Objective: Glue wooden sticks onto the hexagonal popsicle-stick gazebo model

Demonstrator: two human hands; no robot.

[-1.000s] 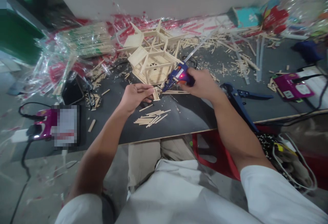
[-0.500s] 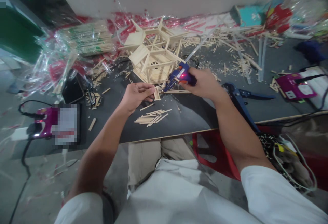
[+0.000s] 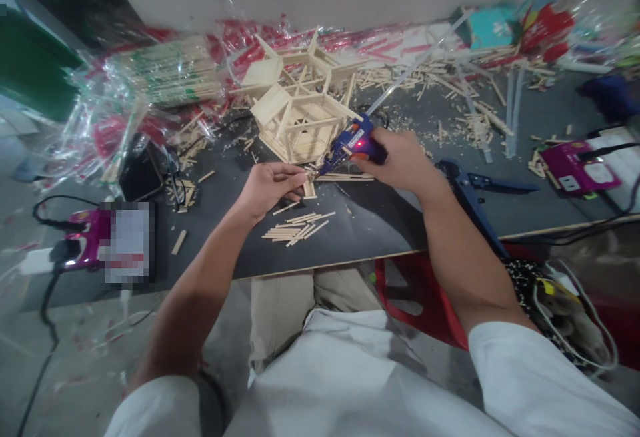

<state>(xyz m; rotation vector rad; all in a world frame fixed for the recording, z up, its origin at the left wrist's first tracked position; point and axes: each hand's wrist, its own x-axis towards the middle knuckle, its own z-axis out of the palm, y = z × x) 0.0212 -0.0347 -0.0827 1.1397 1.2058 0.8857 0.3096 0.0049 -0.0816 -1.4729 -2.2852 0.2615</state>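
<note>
Between its thumb and fingers, my left hand (image 3: 274, 187) pinches a small wooden piece (image 3: 309, 188) above the dark table. My right hand (image 3: 397, 157) is wrapped round a blue glue gun (image 3: 356, 144) with a lit red light and a clear glue stick (image 3: 400, 84) out of its back. The gun's nozzle points down-left, at the top of the small piece; whether they touch is unclear. Just behind stands a wooden stick structure (image 3: 305, 114) with open polygon frames. Loose short sticks (image 3: 297, 229) lie in front of my left hand.
Blue cutters (image 3: 470, 190) lie right of my right forearm. Purple power sockets (image 3: 575, 167) sit at the right, others (image 3: 87, 240) at the left beside a phone (image 3: 127, 244). Bagged sticks (image 3: 165, 70) and stick scraps (image 3: 395, 79) line the back. A black cable runs along the right edge.
The glue gun's nozzle has come down and left a little, closer to the small piece. The small piece has shifted slightly to the right and tilted in my left fingers.
</note>
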